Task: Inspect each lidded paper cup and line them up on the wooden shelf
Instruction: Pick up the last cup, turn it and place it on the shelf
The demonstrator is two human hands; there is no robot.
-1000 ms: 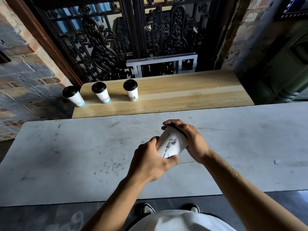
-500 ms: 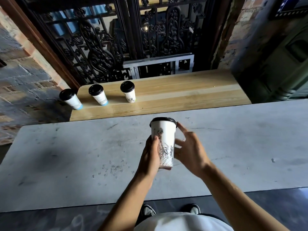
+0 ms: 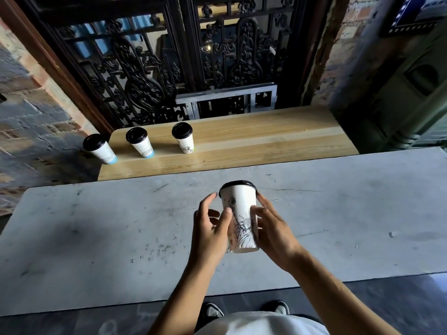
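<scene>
I hold a white paper cup (image 3: 240,218) with a black lid and a black line drawing upright above the grey table (image 3: 96,226). My right hand (image 3: 272,229) grips its right side, thumb on the front and fingers behind. My left hand (image 3: 209,229) holds the left side with the thumb on the front; its index finger is lifted clear of the cup. Three more lidded cups stand in a row at the left end of the wooden shelf (image 3: 266,141): a left cup (image 3: 100,148), a middle cup (image 3: 141,142) and a right cup (image 3: 184,139).
A dark ornate iron grille (image 3: 150,68) rises behind the shelf, with a metal frame (image 3: 227,97) at its foot. Brick walls stand at left and right. The shelf's surface right of the three cups is bare wood.
The cup went from tilted on its side to upright and has been turned. My right hand, open half a second ago, now grips it; my left index finger has lifted off.
</scene>
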